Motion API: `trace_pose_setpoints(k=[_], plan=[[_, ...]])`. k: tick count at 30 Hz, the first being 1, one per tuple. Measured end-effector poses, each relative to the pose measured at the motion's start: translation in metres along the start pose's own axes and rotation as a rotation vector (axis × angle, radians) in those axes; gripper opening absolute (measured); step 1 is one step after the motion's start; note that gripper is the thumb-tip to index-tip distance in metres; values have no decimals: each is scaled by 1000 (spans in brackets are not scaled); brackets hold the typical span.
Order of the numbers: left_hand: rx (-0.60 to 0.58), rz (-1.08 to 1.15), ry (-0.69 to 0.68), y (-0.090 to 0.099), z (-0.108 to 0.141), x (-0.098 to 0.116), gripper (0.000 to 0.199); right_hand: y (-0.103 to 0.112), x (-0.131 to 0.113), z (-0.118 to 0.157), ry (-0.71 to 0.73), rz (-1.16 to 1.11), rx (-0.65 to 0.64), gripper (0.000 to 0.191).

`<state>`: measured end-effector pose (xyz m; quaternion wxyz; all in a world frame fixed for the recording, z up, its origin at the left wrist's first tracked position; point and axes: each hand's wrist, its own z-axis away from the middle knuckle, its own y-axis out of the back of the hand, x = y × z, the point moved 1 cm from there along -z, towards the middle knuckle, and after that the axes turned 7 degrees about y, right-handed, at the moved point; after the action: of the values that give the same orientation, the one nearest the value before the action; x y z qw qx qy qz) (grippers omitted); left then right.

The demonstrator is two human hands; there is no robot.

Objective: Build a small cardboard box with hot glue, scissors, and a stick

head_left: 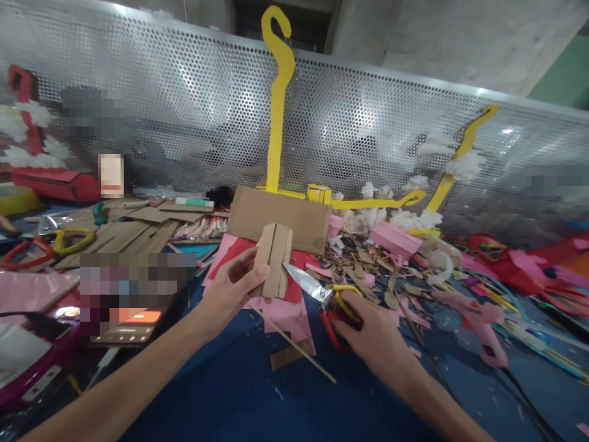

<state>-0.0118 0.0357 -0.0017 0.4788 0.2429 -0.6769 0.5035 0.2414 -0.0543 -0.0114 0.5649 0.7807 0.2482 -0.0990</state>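
My left hand point(237, 279) pinches the lower left side of a small cardboard piece point(275, 261), which has a dark slit or fold line down its length. In my right hand point(363, 319) are scissors point(313, 285) with yellow and red handles. Their blades look closed, and the tip touches or nearly touches the cardboard's right edge. Behind stands a brown cardboard panel point(280, 218) with a tall yellow hook shape point(276, 110) rising above it. Red and pink paper point(288, 316) lies beneath the held piece.
Cardboard scraps point(363, 273) are strewn right of centre, near a pink box point(396, 239). A pink glue gun point(476, 322) lies at the right. Other scissors point(73, 240) and cardboard strips point(124, 239) are at the left. A thin stick point(299, 347) lies in front. A perforated metal screen point(197, 104) stands behind.
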Motion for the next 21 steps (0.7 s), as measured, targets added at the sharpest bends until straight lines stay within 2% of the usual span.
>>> trace_pose_setpoints(k=[6, 10, 12, 15, 18, 21], plan=[[1, 0, -1, 0, -1, 0, 53, -2, 1, 1, -4, -23, 18, 1], [-46, -9, 90, 1, 2, -3, 66, -3, 3, 1, -22, -17, 87, 4], [-85, -20, 118, 2, 4, -6, 66, -4, 3, 0, -4, -3, 112, 7], [-117, -81, 122, 2, 5, -8, 49, -5, 2, 1, 10, 40, 141, 26], [-99, -157, 107, 3, 5, -8, 38, -6, -1, 2, -10, 54, 131, 49], [-83, -221, 55, 3, 4, -8, 39, -5, -4, 3, -6, 25, 113, 47]])
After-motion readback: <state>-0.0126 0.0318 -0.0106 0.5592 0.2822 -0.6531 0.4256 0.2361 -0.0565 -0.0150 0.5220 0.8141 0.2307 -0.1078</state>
